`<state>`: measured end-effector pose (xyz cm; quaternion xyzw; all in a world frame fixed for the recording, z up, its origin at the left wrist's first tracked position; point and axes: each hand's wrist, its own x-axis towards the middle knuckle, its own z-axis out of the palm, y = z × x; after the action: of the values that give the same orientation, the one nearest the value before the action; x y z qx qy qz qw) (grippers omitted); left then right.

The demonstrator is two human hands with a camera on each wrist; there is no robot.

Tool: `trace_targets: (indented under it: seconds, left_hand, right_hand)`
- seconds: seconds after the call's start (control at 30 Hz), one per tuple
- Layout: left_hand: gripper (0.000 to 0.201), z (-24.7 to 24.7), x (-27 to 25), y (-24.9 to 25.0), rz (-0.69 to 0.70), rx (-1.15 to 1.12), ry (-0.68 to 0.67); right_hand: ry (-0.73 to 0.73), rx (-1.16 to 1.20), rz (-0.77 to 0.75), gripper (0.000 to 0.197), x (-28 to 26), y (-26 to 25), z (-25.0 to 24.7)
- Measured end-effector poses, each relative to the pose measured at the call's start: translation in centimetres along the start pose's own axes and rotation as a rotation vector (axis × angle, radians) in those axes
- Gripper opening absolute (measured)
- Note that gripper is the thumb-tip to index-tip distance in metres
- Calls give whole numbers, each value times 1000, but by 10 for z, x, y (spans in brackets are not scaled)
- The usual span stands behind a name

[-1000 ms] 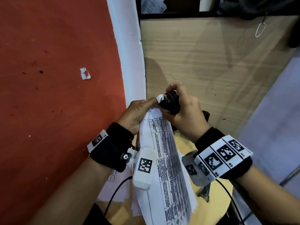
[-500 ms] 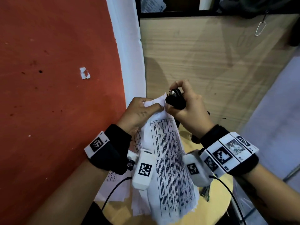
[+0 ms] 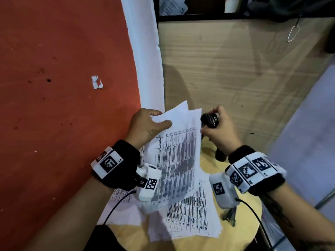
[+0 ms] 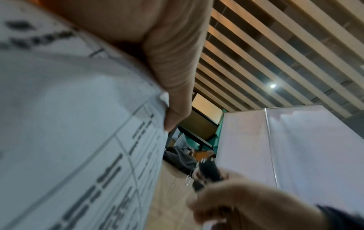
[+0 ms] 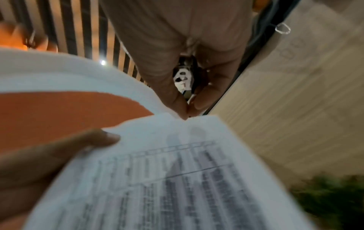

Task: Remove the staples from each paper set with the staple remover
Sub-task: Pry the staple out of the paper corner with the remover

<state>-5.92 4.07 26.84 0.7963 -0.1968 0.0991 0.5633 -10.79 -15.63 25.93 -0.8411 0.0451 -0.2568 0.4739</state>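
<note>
My left hand (image 3: pixel 150 124) pinches the top corner of a printed paper set (image 3: pixel 177 153), thumb on the front sheet, and holds it up over the table; its sheets fan apart at the top. The left wrist view shows the thumb (image 4: pixel 175 87) pressed on the paper set (image 4: pixel 78 140). My right hand (image 3: pixel 217 129) grips the black staple remover (image 3: pixel 209 120) just right of the paper's top edge, apart from it. In the right wrist view the fingers (image 5: pixel 173 87) squeeze the staple remover (image 5: pixel 185 77) above the paper set (image 5: pixel 167 171).
More printed sheets (image 3: pixel 188 214) lie on the round wooden table (image 3: pixel 243 230). A dark metal clip-like object (image 3: pixel 230 216) lies near the table's right side. A red wall (image 3: pixel 63 87) stands at left, a wooden panel (image 3: pixel 235 78) ahead, a pale partition (image 3: pixel 304 133) at right.
The staple remover has come off the paper's top corner and moved right. The sheets have fanned apart at the top, and my left hand has shifted its pinch leftward along the corner.
</note>
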Motion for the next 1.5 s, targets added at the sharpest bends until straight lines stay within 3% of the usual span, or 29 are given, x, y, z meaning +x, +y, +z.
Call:
trace_targets:
  seconds: [0.1, 0.17, 0.27, 0.33, 0.43, 0.5, 0.57, 0.63, 0.7, 0.8, 0.9, 0.97, 1.03, 1.13, 1.2, 1.27, 1.37, 1.43, 1.5]
  left_hand:
    - [46, -6, -1, 3, -54, 1, -52]
    - [34, -11, -1, 6, -74, -45, -110]
    - [40, -24, 2, 10, -64, -109, -182]
    - [29, -34, 4, 15, -67, -106, -221]
    - [20, -44, 11, 14, -91, -127, -189]
    - [24, -48, 16, 8, -108, -180, -170]
    - [36, -53, 17, 4, -147, -196, -128]
    - [38, -57, 19, 0, -192, -222, -157]
    - [27, -62, 19, -4, -181, -247, -186]
    - [68, -67, 22, -9, -201, -242, -180]
    - [62, -68, 25, -13, -213, -302, -234]
    - [53, -65, 24, -12, -208, -335, -291]
    - [57, -65, 26, -14, -193, -359, -309]
    - [54, -71, 29, -23, -188, -419, -280]
    - [66, -76, 28, -39, -200, -494, -213]
    - [85, -78, 21, -66, -282, -625, -147]
    - [89, -65, -2, -102, -430, -841, -181]
    - [98, -52, -12, -111, -443, -746, -148]
    - [85, -47, -15, -122, -404, -597, -18]
  right_hand:
    - [-66, -246, -3, 33, -4, 17, -1]
    - [-50, -247, 17, 32, -6, 22, -1]
    - [-93, 153, 187, 36, -4, 29, 3]
    - [-161, 474, 305, 37, -3, 32, 9]
    - [-247, 736, 376, 41, -1, 32, 16]
    - [-287, 792, 355, 48, -1, 29, 19]
    - [-323, 830, 314, 73, -1, 24, 20]
    - [-344, 886, 284, 85, 0, 20, 20]
    - [-372, 940, 282, 81, 0, 18, 18]
    - [-449, 937, 272, 82, 0, 14, 13]
    - [-500, 830, 272, 75, -2, 9, 14]
    - [-500, 808, 269, 68, -4, 6, 19]
    - [-493, 853, 272, 77, -3, 5, 25]
    - [-373, 886, 302, 43, 3, 6, 30]
    - [-251, 899, 354, 34, 11, 10, 31]
    - [-168, 937, 394, 34, 17, 15, 35]
    - [-102, 927, 467, 38, 19, 23, 50]
    - [-70, 903, 505, 38, 17, 32, 63]
    - [-90, 880, 542, 33, 12, 40, 75]
